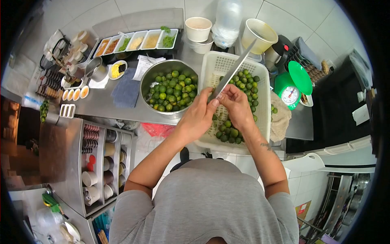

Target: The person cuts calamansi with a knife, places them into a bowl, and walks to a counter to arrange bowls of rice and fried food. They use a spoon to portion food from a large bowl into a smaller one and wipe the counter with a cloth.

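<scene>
A knife (pixel 235 72) with a long blade slants up and to the right over a white perforated basket (pixel 264 118). My left hand (pixel 197 118) is closed around its lower end, and the handle is hidden in the grip. Close beside it, my right hand (pixel 237 106) has its fingers pinched together at the base of the blade; whatever lies between them is hidden. Below my hands, small green limes (pixel 229 133) lie in the basket, in a near group and a far group. Just left of the basket, a steel pot (pixel 143 86) is heaped with more limes (pixel 172 90).
Behind the pot stands a row of white trays (pixel 152 39) with toppings. Tubs (pixel 198 29) and a pale yellowish bucket (pixel 260 35) stand behind the basket. A green scale (pixel 290 94) and a beige cloth (pixel 280 118) are on the right. A blue cloth (pixel 125 89) lies left of the pot.
</scene>
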The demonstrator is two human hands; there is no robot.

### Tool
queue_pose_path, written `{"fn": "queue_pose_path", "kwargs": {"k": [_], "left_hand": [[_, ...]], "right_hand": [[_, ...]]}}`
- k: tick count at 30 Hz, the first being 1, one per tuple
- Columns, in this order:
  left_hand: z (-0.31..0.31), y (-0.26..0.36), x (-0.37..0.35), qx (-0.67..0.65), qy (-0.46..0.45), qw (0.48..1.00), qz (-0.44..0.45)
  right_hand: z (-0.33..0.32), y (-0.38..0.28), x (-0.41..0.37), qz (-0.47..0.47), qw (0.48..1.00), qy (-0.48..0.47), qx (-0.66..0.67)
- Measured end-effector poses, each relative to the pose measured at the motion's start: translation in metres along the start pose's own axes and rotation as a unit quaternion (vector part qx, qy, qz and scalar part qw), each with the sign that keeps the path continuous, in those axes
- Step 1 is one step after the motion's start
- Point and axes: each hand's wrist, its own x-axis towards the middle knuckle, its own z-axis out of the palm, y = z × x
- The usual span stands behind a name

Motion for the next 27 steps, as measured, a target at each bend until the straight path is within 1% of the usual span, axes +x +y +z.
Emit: {"fn": "queue_pose_path", "kwargs": {"k": [2, 4, 5, 6, 7, 8, 9, 10, 11, 13, 14, 15, 16, 17, 18, 19, 20, 22, 23, 26, 27], "left_hand": [[-0.011, 0.012, 0.004, -0.042, -0.008, 0.998, -0.039], [-0.018, 0.014, 0.004, -0.025, 0.011, 0.998, -0.048], [-0.022, 0.011, 0.005, -0.021, 0.014, 0.998, -0.061], [-0.027, 0.007, 0.005, -0.017, 0.018, 0.997, -0.072], [-0.029, 0.000, 0.002, -0.011, 0.047, 0.995, -0.088], [-0.034, -0.007, -0.002, -0.021, 0.061, 0.992, -0.110], [-0.040, -0.014, -0.005, -0.032, 0.076, 0.988, -0.131], [-0.045, -0.020, -0.008, -0.044, 0.090, 0.983, -0.152], [-0.049, -0.027, -0.009, -0.058, 0.104, 0.981, -0.155], [-0.056, -0.036, -0.012, -0.087, 0.131, 0.975, -0.160], [-0.059, -0.038, -0.014, -0.093, 0.130, 0.973, -0.165], [-0.062, -0.038, -0.017, -0.099, 0.129, 0.972, -0.169], [-0.065, -0.036, -0.020, -0.105, 0.128, 0.971, -0.174], [-0.066, -0.034, -0.024, -0.128, 0.123, 0.970, -0.166], [-0.065, -0.031, -0.026, -0.152, 0.118, 0.969, -0.158], [-0.063, -0.027, -0.029, -0.177, 0.113, 0.966, -0.150], [-0.061, -0.023, -0.031, -0.199, 0.091, 0.964, -0.150], [-0.053, -0.009, -0.035, -0.241, 0.047, 0.958, -0.149], [-0.047, 0.002, -0.036, -0.248, 0.030, 0.952, -0.177], [-0.024, -0.007, -0.033, -0.233, -0.060, 0.963, -0.117], [-0.017, -0.006, -0.032, -0.234, -0.082, 0.962, -0.116]], "right_hand": [[0.000, -0.007, 0.009, 0.017, 0.999, -0.034, 0.003], [0.001, -0.012, 0.019, 0.038, 0.997, -0.068, 0.019], [-0.003, -0.014, 0.024, 0.070, 0.993, -0.094, 0.017], [-0.012, -0.010, 0.029, 0.037, 0.992, -0.092, -0.082], [-0.023, 0.002, 0.036, 0.005, 0.980, -0.089, -0.179], [-0.031, 0.015, 0.039, -0.028, 0.958, -0.084, -0.274], [-0.038, 0.028, 0.040, -0.048, 0.920, -0.120, -0.370], [-0.043, 0.039, 0.038, -0.067, 0.871, -0.154, -0.462], [-0.047, 0.051, 0.036, -0.083, 0.810, -0.187, -0.549], [-0.048, 0.064, 0.032, -0.090, 0.782, -0.188, -0.587], [-0.049, 0.070, 0.034, -0.095, 0.768, -0.189, -0.605], [-0.048, 0.067, 0.035, -0.111, 0.771, -0.190, -0.597], [-0.049, 0.062, 0.034, -0.025, 0.860, -0.167, -0.482], [-0.053, 0.056, 0.031, 0.063, 0.923, -0.139, -0.354], [-0.053, 0.044, 0.028, 0.149, 0.959, -0.107, -0.217], [-0.056, 0.034, 0.024, 0.171, 0.974, -0.099, -0.110], [-0.057, 0.025, 0.019, 0.179, 0.978, -0.093, -0.044], [-0.057, 0.007, 0.006, 0.192, 0.974, -0.077, 0.090], [-0.058, 0.006, 0.002, 0.187, 0.974, -0.071, 0.106], [-0.055, 0.007, -0.008, 0.157, 0.982, -0.042, 0.097], [-0.054, 0.006, -0.010, 0.149, 0.984, -0.040, 0.091]]}}
